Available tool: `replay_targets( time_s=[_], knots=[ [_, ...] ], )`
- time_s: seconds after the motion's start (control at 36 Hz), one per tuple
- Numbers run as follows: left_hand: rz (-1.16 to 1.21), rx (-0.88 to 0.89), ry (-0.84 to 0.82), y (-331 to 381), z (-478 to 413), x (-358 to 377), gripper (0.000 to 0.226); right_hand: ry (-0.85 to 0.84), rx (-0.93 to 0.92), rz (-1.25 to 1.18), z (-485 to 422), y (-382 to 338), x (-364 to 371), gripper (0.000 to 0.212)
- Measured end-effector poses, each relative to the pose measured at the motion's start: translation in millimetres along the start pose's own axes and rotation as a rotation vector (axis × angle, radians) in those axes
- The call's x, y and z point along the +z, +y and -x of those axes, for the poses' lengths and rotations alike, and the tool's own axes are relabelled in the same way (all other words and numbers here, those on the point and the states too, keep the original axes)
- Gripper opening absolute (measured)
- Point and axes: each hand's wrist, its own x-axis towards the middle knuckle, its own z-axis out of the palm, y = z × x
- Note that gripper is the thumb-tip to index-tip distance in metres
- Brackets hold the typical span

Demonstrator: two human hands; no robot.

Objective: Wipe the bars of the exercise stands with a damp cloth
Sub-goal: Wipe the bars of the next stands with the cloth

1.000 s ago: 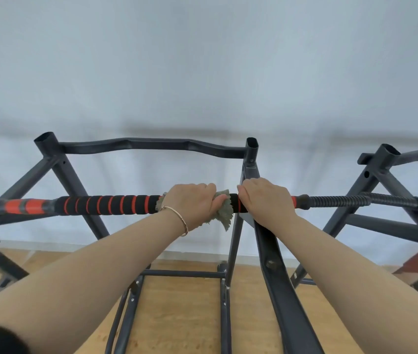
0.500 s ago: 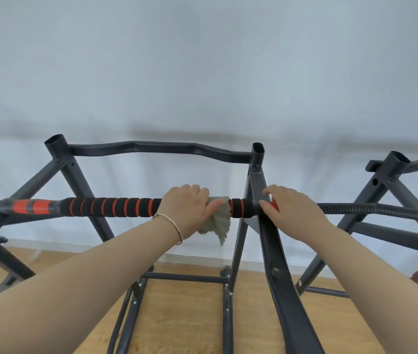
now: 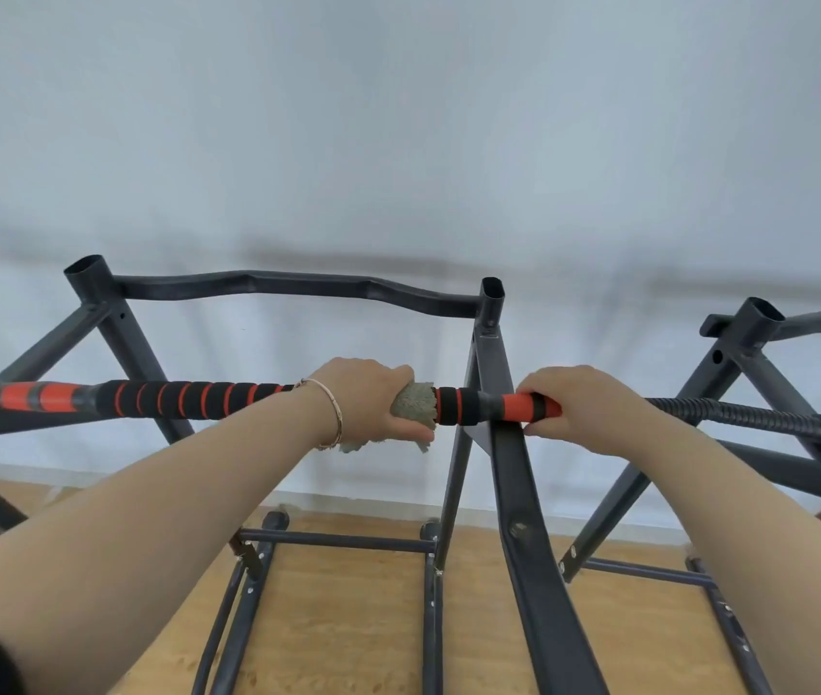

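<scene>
1. Fingers of the left hand curl around the cloth, clamping it onto the bar; the right hand grips the bar near them
2. Cloth looks soft, light and limp; the bar's foam sleeve probably gives, so squeeze all round and slide
3. Below the fingers, dark stand legs meet a wooden floor; beyond them hangs a pale wall

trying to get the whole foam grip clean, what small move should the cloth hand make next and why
Probably slide the left hand with the cloth leftward along the bar. The cloth sits wrapped near the right end of the striped foam grip, whose long stretch lies to its left, while the right hand grips the orange section.
</scene>
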Motion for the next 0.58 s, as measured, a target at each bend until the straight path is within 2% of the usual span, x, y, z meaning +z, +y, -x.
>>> replay_targets(
  time_s=[0.08,0.25,0.33,0.44,0.53,0.58],
  knots=[
    [0.019,-0.008,-0.056,-1,0,-4,0.06,-0.06,-0.013,-0.07,1,2,-5,0.017],
    [-0.075,0.033,-0.029,-1,5,-4,0.057,-0.042,0.012,-0.102,4,5,-2,0.029],
    [-0.091,0.041,-0.011,-1,9,-4,0.056,-0.05,-0.004,-0.157,3,4,-6,0.026],
    [-0.035,0.049,-0.009,-7,13,-1,0.067,-0.112,0.036,-0.2,2,0,-17,0.024],
    [0.08,0.018,-0.015,-7,13,-3,0.059,-0.129,0.06,-0.143,1,-12,-17,0.037],
    [0.021,0.035,0.011,-4,11,-4,0.061,-0.023,0.039,-0.087,0,-24,-10,0.052]
  ],
)
